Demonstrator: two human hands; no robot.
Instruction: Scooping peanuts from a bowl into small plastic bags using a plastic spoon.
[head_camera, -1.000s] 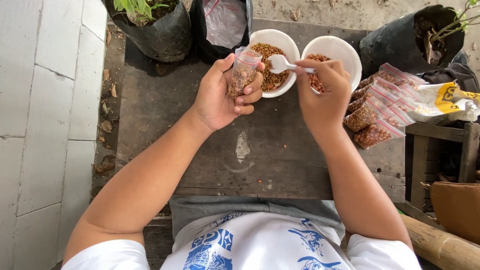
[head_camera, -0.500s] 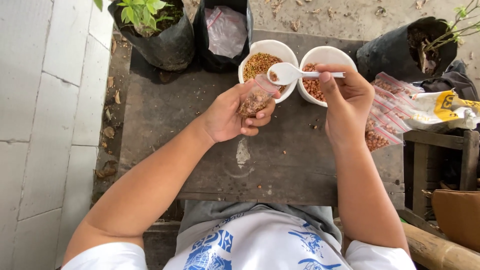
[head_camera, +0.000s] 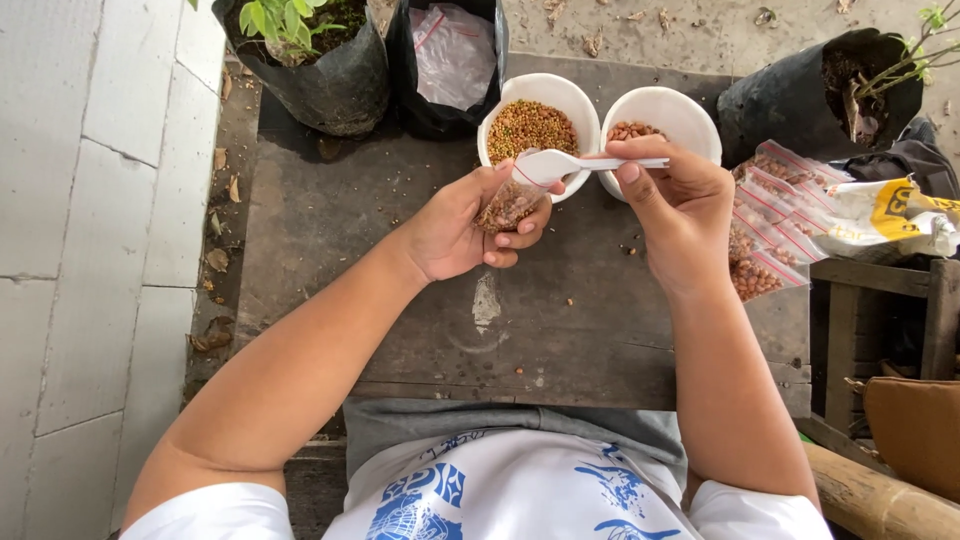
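My left hand holds a small clear zip bag partly filled with brown seeds and beans, just in front of two white bowls. My right hand grips a white plastic spoon by its handle, with the spoon's bowl tipped at the mouth of the bag. The left bowl holds small green and brown seeds. The right bowl holds reddish peanuts and is partly hidden by my right hand.
A dark wooden table carries the bowls. Filled zip bags pile up at its right edge, beside a printed plastic packet. A black bag of empty zip bags and two potted plants stand behind.
The spoon went from the seed bowl up over the bag and now tips down into the bag's mouth. My left hand lowered the bag toward me.
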